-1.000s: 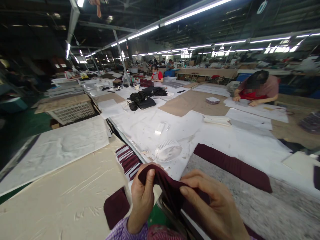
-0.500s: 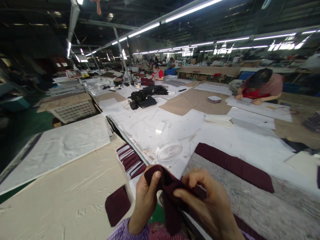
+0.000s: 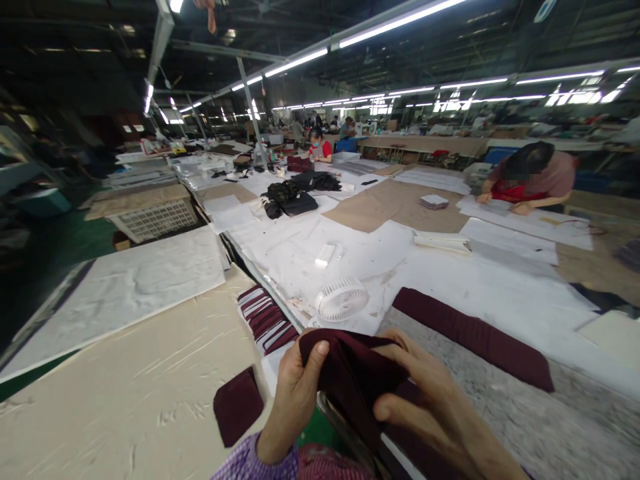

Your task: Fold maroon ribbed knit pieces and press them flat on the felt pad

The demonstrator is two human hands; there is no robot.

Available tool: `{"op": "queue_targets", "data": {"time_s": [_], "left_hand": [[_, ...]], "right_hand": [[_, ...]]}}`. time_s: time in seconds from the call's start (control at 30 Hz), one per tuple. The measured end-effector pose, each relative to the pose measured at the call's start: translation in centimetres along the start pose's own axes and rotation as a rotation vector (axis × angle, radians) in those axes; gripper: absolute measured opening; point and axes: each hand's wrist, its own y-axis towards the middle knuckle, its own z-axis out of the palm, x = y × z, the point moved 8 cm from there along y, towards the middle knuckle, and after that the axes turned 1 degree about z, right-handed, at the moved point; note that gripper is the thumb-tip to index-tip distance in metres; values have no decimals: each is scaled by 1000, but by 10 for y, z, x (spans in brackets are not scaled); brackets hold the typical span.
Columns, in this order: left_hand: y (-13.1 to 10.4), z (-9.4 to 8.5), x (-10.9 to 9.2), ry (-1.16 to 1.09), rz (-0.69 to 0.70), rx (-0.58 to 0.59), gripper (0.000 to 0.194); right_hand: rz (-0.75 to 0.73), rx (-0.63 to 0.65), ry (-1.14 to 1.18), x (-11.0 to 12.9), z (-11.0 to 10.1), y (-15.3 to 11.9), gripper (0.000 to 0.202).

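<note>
A folded maroon cloth piece (image 3: 353, 373) is held up in front of me, its lower end hanging toward the table edge. My left hand (image 3: 295, 393) pinches its upper left corner, thumb on top. On the other side my right hand (image 3: 435, 393) has the cloth between its thumb and fingers; some fingertips are hidden behind the fabric. Left of my left hand, a square maroon cloth piece (image 3: 239, 407) lies flat. Just beyond it sits a row of maroon pieces layered with white (image 3: 265, 320). A long maroon fabric stack (image 3: 470, 337) lies at the right.
A small white fan (image 3: 343, 300) lies on the white-covered table beyond my hands, with a white device (image 3: 326, 255) behind it. Dark garments (image 3: 295, 193) are heaped farther back. A co-worker (image 3: 535, 173) bends over papers at the right. A crate (image 3: 157, 220) stands at the left.
The cloth is now spread wider between my hands. My right thumb has slid down and right, and its fingers have opened out somewhat. The view has shifted slightly.
</note>
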Motion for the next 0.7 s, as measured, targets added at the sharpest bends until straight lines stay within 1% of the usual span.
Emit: {"op": "queue_targets", "data": {"time_s": [0.07,0.13,0.23,0.3,0.37,0.43,0.5,0.57,0.6,0.63,0.67,0.7], "left_hand": [[0,-4,-4,-6,7,-65,33],[1,-7,-8,-42,13,-126,35],[2,-8,-12,-113,39,-177,36],[1,-7,-15,-121,58,-178,36],[0,-4,-16,-95,67,-168,35],[-2,0,-14,-77,54,-147,35],[-4,6,-8,-111,7,-120,34],[-7,14,1,-207,-68,-96,34],[-8,19,6,-265,-108,-81,33],[-10,24,9,-324,-146,-62,33],[-11,28,12,-382,-178,-41,32],[-13,33,14,-435,-206,-13,31]], "right_hand": [[28,55,65,-1,7,-2,56],[42,112,133,-3,17,-6,66],[64,168,192,-8,30,-11,61],[74,133,174,-12,32,-13,55],[83,5,83,-17,25,-13,50],[52,-188,-89,-16,14,-15,40],[-31,-399,-316,-6,4,-21,26],[-124,-580,-512,7,0,-30,18],[-158,-640,-557,12,0,-34,18],[-182,-662,-555,14,1,-36,19],[-194,-651,-503,14,2,-37,19],[-184,-612,-416,11,3,-36,17]]}}
